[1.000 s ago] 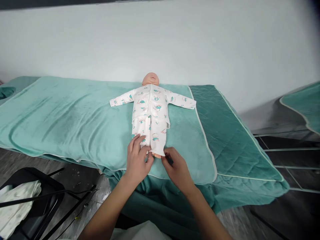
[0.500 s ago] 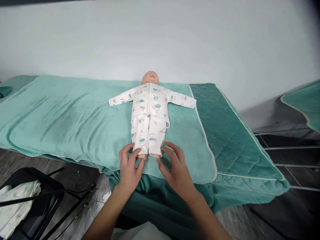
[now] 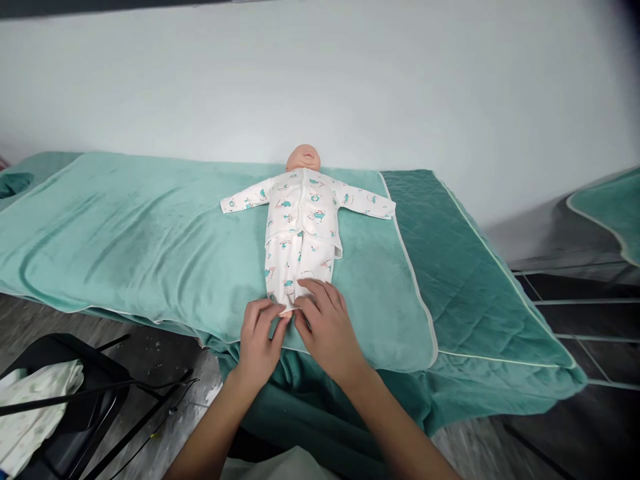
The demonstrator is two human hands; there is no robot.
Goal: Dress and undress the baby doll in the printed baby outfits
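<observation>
A baby doll (image 3: 303,159) lies on its back, its head by the wall and its feet towards me. It wears a white printed jacket (image 3: 303,203), fastened down the front, with the sleeves spread wide, and matching trousers (image 3: 281,260). My left hand (image 3: 260,340) is closed at the hem of the left-side trouser leg, thumb and fingers pinching the cuff. At the other side of that same cuff, my right hand (image 3: 326,327) pinches the fabric and covers the lower part of the right-side leg. A bit of one foot shows below the hem.
Under the doll, a light green blanket (image 3: 125,233) covers a bed with a darker quilted cover (image 3: 450,267). A white wall (image 3: 320,80) rises behind. At lower left, a black chair (image 3: 107,393) holds printed cloth (image 3: 45,407). A metal rack (image 3: 590,338) stands at right.
My right hand has moved left from the right-side trouser leg to the left-side cuff, and its fingers have closed there. My left hand stays at that cuff, its fingers now closer together.
</observation>
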